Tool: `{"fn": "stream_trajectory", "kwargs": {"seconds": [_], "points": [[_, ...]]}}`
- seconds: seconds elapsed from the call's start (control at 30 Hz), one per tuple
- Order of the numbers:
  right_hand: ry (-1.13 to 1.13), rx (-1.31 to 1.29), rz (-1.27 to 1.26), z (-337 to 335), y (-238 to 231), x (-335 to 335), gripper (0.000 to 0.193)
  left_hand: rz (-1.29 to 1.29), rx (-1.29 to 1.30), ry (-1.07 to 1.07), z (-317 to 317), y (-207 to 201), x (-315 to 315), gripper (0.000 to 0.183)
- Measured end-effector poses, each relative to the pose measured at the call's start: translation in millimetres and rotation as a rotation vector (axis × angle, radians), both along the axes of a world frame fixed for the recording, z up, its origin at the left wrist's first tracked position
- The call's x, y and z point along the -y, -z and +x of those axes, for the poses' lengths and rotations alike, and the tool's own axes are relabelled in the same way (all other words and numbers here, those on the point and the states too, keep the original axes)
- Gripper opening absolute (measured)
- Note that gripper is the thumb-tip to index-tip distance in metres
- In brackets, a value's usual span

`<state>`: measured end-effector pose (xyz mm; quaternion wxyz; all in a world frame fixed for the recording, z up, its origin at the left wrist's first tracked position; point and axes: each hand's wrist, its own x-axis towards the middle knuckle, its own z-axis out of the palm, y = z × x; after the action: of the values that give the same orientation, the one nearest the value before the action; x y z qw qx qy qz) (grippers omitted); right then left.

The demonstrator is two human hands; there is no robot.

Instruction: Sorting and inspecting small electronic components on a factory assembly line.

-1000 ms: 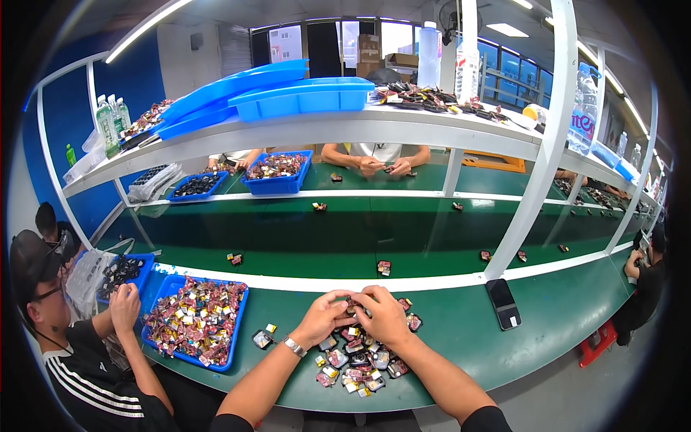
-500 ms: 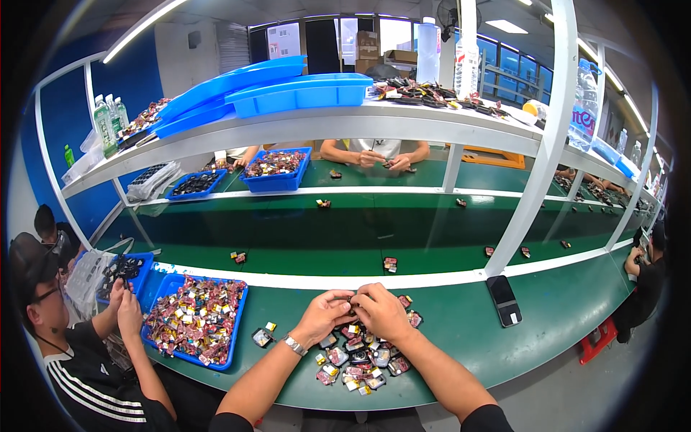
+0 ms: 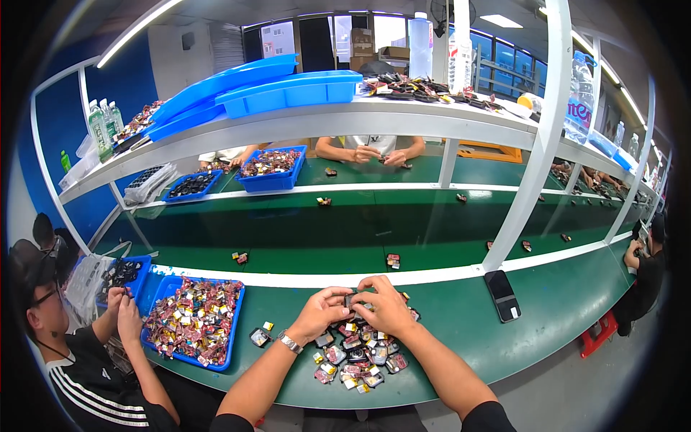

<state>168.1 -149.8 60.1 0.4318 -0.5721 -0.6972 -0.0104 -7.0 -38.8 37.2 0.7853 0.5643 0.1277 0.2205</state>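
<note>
My left hand [image 3: 325, 314] and my right hand [image 3: 384, 308] meet over the bench, both closed on one small dark electronic part [image 3: 350, 299]. My fingers cover much of it, so its details are hidden. Just below them lies a pile of small electronic assemblies [image 3: 354, 360], with dark cases, reddish boards and white-and-yellow pieces. A single assembly [image 3: 260, 337] rests apart, left of my watch-wearing left wrist.
A blue tray [image 3: 237, 327] heaped with reddish boards stands at left, beside a seated co-worker [image 3: 86, 367]. A black phone-like device [image 3: 502, 296] lies right. Beyond a white rail, scattered assemblies [image 3: 393, 261] sit on the green belt [image 3: 317, 237]. A shelf [image 3: 302, 122] spans above.
My right-hand fingers have shifted and spread over the part, which shows a little more between my hands. The view has moved slightly.
</note>
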Motion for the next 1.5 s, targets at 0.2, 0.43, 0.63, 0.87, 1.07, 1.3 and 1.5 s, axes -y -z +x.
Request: {"fn": "stream_trajectory", "kwargs": {"seconds": [0.2,0.43,0.63,0.87,1.07,1.3,1.5], "points": [[-0.004,-0.022,-0.012,-3.1,2.9,1.7,0.010,-0.019,-0.011,0.031,-0.3,4.5,-1.8,0.038],[-0.122,-0.015,-0.015,1.4,1.1,5.2,0.011,-0.017,-0.056,0.015,3.3,8.9,0.1,0.032],[-0.026,-0.074,0.015,-6.7,6.3,4.1,0.011,-0.108,0.039,0.007,2.3,5.7,4.1,0.029],[-0.051,-0.146,0.010,-12.0,10.9,4.6,0.012,-0.135,0.072,0.029,1.3,12.9,-3.5,0.029],[-0.002,-0.194,0.004,-14.1,11.1,4.7,0.014,-0.144,0.081,0.024,1.2,12.2,-3.3,0.028],[0.006,-0.241,0.003,-14.9,18.2,2.1,0.016,-0.141,0.087,0.015,2.5,9.8,-1.9,0.027],[-0.020,-0.396,-0.026,-16.8,24.6,-0.8,0.016,-0.131,0.121,0.008,1.8,13.5,-2.1,0.025]]}}
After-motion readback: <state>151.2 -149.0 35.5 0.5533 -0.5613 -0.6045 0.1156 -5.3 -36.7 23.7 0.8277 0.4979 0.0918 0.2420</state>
